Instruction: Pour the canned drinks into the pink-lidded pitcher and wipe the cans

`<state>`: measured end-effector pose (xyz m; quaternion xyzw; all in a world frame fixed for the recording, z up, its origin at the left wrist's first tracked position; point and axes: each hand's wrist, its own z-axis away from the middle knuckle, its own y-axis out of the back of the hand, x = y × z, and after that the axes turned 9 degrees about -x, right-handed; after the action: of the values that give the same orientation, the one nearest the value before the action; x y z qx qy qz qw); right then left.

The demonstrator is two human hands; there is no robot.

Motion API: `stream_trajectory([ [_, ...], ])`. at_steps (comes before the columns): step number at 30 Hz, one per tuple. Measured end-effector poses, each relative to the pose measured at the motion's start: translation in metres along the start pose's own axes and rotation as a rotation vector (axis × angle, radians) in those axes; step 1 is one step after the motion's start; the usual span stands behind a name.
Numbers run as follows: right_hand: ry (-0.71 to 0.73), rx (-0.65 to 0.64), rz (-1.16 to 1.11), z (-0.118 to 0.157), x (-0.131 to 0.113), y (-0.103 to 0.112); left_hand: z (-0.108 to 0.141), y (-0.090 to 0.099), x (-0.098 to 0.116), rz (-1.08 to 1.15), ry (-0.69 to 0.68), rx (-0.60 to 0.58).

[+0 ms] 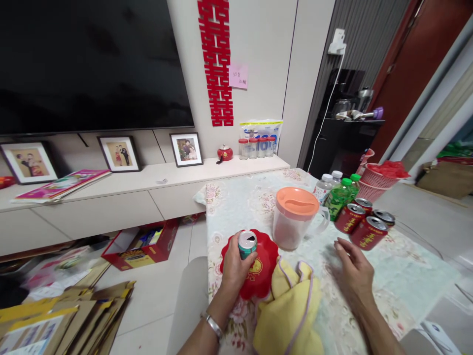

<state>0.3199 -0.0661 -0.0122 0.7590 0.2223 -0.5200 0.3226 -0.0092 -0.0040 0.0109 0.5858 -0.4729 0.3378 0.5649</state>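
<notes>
My left hand [236,264] is wrapped round a green can [247,243] with an open top, over a red scalloped plate [266,261]. Over the table's right part, my right hand [355,268] holds nothing, its fingers loosely curled and apart. Close in front of it are several red cans [368,232]. A clear pitcher [290,229] with an orange lid stands behind the plate. Between my forearms lies a crumpled yellow cloth [291,315].
Bottles [340,197] stand behind the red cans, near a pink basket [379,180]. A floral cloth covers the table [236,197]. A white cabinet [148,190] runs along the wall. On the floor are a red box [144,246] and flattened cardboard [81,320].
</notes>
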Motion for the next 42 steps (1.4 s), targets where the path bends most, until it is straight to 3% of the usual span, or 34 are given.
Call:
stream_trajectory([
  [8, 0.069, -0.185, -0.436, -0.03, -0.048, -0.045, 0.0, -0.001, -0.003, -0.003, -0.014, -0.01],
  [16, 0.087, -0.167, -0.583, -0.047, -0.078, -0.07, 0.0, -0.002, -0.004, -0.005, -0.018, 0.002],
  [25, 0.102, -0.303, -0.527, -0.058, -0.114, -0.055, -0.001, -0.003, -0.008, 0.007, -0.038, -0.002],
  [42, 0.157, -0.483, -0.176, -0.065, -0.152, -0.025, 0.001, -0.004, -0.008, 0.008, -0.039, -0.015],
])
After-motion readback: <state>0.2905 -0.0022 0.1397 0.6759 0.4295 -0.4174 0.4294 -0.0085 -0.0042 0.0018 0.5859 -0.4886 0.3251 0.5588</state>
